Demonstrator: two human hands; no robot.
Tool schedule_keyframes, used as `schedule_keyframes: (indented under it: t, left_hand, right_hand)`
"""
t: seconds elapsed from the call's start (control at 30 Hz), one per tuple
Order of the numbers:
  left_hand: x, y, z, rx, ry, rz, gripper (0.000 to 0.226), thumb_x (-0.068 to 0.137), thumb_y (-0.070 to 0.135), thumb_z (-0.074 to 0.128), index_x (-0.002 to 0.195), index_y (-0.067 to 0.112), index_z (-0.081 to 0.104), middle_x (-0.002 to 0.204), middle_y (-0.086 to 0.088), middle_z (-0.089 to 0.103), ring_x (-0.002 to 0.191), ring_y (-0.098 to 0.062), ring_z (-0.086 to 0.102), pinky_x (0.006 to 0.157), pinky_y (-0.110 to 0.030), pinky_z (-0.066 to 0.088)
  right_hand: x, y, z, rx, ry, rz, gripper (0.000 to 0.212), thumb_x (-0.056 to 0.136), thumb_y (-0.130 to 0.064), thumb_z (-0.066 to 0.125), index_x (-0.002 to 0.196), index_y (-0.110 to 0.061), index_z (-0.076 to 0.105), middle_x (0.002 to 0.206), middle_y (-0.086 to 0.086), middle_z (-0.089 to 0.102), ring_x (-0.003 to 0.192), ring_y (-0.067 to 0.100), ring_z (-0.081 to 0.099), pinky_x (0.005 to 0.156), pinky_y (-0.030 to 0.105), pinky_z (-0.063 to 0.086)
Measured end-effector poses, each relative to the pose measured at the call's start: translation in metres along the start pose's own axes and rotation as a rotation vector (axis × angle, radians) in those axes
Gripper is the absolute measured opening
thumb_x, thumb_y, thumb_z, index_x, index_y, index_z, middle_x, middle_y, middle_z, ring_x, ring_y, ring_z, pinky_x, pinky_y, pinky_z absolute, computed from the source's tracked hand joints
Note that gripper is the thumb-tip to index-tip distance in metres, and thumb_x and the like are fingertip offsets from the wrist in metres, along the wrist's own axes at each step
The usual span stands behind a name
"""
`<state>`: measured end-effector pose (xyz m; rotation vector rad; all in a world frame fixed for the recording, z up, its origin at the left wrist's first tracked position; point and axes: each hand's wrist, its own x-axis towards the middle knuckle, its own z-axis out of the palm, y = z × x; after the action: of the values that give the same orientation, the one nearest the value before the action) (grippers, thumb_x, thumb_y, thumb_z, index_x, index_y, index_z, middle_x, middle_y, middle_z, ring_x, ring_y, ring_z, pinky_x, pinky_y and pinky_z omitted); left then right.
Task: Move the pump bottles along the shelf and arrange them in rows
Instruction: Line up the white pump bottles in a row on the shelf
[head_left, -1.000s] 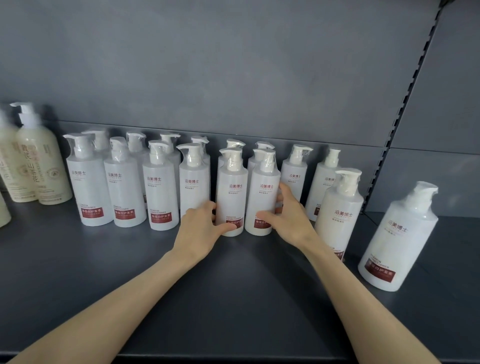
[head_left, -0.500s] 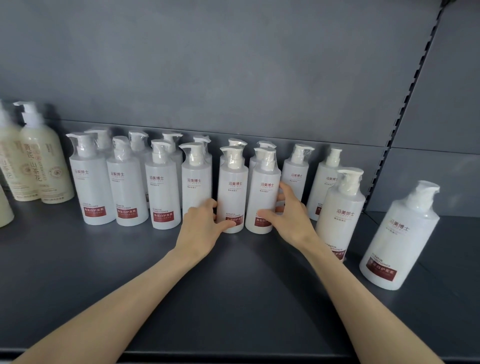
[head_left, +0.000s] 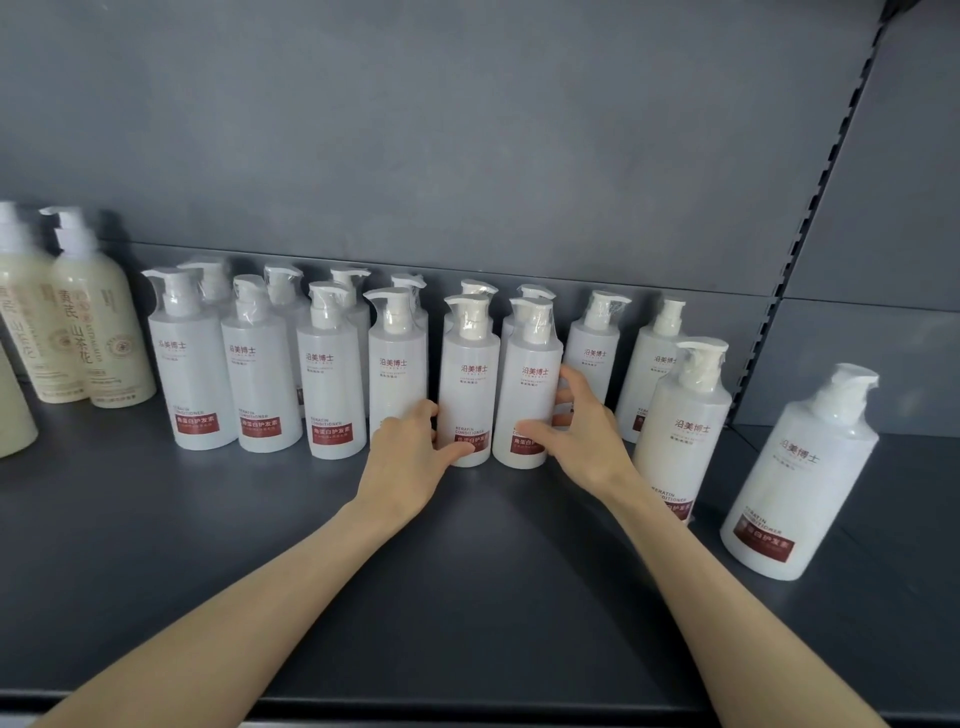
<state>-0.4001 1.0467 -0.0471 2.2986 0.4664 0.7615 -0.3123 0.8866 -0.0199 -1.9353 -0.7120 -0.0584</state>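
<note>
Several white pump bottles with red labels stand in two rows on a dark grey shelf (head_left: 467, 571). My left hand (head_left: 410, 457) grips the base of one front-row bottle (head_left: 470, 374), thumb across its red label. My right hand (head_left: 582, 436) wraps the neighbouring front-row bottle (head_left: 530, 384) from the right, fingers spread behind it. The two bottles stand side by side, almost touching. Two more white bottles stand apart to the right, one near my right wrist (head_left: 685, 415) and one farther out (head_left: 802, 478).
Cream-coloured pump bottles (head_left: 98, 332) stand at the far left of the shelf. A grey back panel rises behind the rows, with a slotted upright (head_left: 810, 218) at the right. The shelf's front edge (head_left: 467, 709) runs below my forearms.
The two held bottles have slid slightly back toward the row. My hands stay on them, with the right fingers spread a little wider.
</note>
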Motion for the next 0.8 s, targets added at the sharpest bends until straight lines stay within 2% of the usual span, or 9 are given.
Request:
schedule_keyframes:
  t: [0.17,0.3,0.43,0.6,0.8]
  left_hand:
    - [-0.001,0.001,0.000,0.017,-0.005,0.006,0.047,0.079,0.036,0.073,0.111,0.007,0.054,0.094,-0.012,0.068,0.088,-0.026,0.064,0.084,-0.041,0.052]
    - [-0.002,0.002,-0.001,0.024,0.000,0.001,0.046,0.079,0.035,0.073,0.110,0.005,0.055,0.092,-0.013,0.068,0.088,-0.027,0.064,0.083,-0.040,0.051]
    - [-0.002,0.003,-0.001,0.030,-0.010,0.005,0.045,0.079,0.034,0.073,0.109,0.005,0.055,0.092,-0.013,0.068,0.086,-0.027,0.064,0.083,-0.041,0.052]
    - [-0.006,0.004,-0.004,0.049,-0.022,0.013,0.043,0.081,0.033,0.071,0.111,0.005,0.056,0.095,-0.013,0.069,0.088,-0.027,0.065,0.084,-0.040,0.052]
    - [-0.011,0.009,-0.012,0.164,-0.070,0.018,0.036,0.087,0.029,0.066,0.113,0.004,0.059,0.101,-0.012,0.069,0.091,-0.024,0.064,0.084,-0.033,0.051]
  right_hand:
    - [-0.001,0.000,-0.001,-0.016,-0.002,0.001,0.069,0.082,-0.011,0.071,0.140,-0.021,0.034,0.124,-0.001,0.053,0.110,0.016,0.053,0.098,0.037,0.048]
    - [0.000,0.000,-0.001,-0.016,-0.007,-0.002,0.068,0.082,-0.012,0.071,0.139,-0.022,0.035,0.118,-0.004,0.053,0.107,0.014,0.054,0.097,0.037,0.049]
    - [0.000,0.001,-0.001,-0.027,-0.005,-0.001,0.068,0.082,-0.013,0.072,0.139,-0.022,0.034,0.126,-0.001,0.052,0.111,0.016,0.053,0.097,0.037,0.048]
    - [-0.001,0.004,-0.001,-0.013,0.000,0.004,0.069,0.081,-0.015,0.072,0.139,-0.022,0.035,0.118,-0.003,0.053,0.103,0.013,0.053,0.094,0.034,0.048]
    - [-0.002,0.001,-0.002,-0.035,-0.007,0.017,0.070,0.081,-0.014,0.072,0.138,-0.022,0.033,0.133,0.003,0.053,0.119,0.022,0.053,0.103,0.045,0.045]
